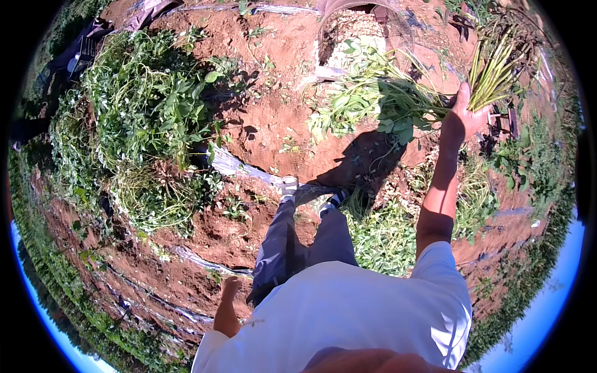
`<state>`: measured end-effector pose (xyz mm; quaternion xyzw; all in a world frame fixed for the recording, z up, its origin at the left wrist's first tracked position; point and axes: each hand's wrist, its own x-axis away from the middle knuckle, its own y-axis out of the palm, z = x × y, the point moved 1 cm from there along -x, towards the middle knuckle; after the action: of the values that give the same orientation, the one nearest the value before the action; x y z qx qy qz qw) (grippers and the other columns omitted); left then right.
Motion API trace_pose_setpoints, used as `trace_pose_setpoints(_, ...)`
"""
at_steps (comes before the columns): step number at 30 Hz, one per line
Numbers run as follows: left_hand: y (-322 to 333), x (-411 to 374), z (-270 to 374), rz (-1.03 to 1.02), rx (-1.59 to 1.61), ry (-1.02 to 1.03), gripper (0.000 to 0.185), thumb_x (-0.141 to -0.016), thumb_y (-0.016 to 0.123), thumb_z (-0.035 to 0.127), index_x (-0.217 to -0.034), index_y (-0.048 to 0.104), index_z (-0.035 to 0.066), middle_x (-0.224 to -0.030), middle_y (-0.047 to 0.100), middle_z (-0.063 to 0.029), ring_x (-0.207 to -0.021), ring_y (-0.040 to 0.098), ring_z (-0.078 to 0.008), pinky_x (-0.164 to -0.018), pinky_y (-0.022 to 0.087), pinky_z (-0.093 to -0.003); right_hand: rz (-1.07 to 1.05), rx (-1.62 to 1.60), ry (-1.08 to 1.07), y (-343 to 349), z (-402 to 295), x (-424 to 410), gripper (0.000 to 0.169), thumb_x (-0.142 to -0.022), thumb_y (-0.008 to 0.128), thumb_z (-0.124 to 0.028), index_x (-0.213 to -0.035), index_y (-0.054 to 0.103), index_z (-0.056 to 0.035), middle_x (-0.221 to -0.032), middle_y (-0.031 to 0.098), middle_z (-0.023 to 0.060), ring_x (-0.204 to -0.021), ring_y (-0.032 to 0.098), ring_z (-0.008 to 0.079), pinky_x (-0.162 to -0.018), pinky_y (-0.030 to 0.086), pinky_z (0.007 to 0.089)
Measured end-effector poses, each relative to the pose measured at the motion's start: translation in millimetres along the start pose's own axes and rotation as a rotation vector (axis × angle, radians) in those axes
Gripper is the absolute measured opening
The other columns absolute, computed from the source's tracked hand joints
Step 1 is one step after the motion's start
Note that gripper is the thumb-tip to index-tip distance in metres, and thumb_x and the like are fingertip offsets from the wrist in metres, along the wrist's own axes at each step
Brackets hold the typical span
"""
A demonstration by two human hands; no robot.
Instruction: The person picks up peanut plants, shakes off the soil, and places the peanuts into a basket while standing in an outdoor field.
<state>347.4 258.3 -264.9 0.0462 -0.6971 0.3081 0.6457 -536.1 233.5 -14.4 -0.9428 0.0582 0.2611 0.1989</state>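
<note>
My right hand, arm stretched out to the right, grips a bundle of uprooted peanut plants by the stems. The roots point up and away to the right, while the leafy tops hang to the left near the front of a mesh-sided container. Inside that container lies a heap of pale peanut pods. My left hand hangs low beside my left hip, dark in shadow; its fingers cannot be made out.
A large pile of green plants covers the ground at left. More pulled plants lie beside my right leg. Strips of plastic film cross the reddish soil near my feet. A dark crate stands at far left.
</note>
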Motion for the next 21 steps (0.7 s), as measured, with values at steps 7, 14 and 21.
trace_pose_setpoints(7,-14,-3,115,0.08,-0.226,0.21,0.042,-0.078,0.07,0.028,-0.115,0.07,0.007,-0.094,0.074,-0.0113,-0.088,0.07,-0.0249,-0.08,0.053,-0.0351,-1.392,0.917,0.078,49,330,143,0.056,-0.09,0.062,-0.038,-0.121,0.051,0.0069,-0.11,0.064,0.0317,-0.107,0.062,0.0421,-0.091,0.048,0.0503)
trace_pose_setpoints(14,-2,22,22,0.103,0.183,0.012,0.035,-0.079,0.071,0.011,-0.11,0.066,-0.005,-0.083,0.071,-0.0115,-0.063,0.067,-0.0162,-0.055,0.053,-0.027,-1.086,0.755,0.112,8,225,124,0.056,-0.087,0.067,-0.04,-0.118,0.05,0.0037,-0.099,0.067,0.029,-0.097,0.064,0.0462,-0.082,0.05,0.052)
trace_pose_setpoints(21,5,6,74,0.046,0.113,0.114,0.041,-0.08,0.067,0.013,-0.116,0.064,-0.005,-0.085,0.072,-0.0127,-0.063,0.067,-0.0164,-0.056,0.053,-0.0283,-0.59,0.102,0.222,-15,82,36,0.041,-0.092,0.068,-0.034,-0.108,0.057,0.0023,-0.082,0.067,0.0143,-0.071,0.064,0.0221,-0.068,0.05,0.0332)
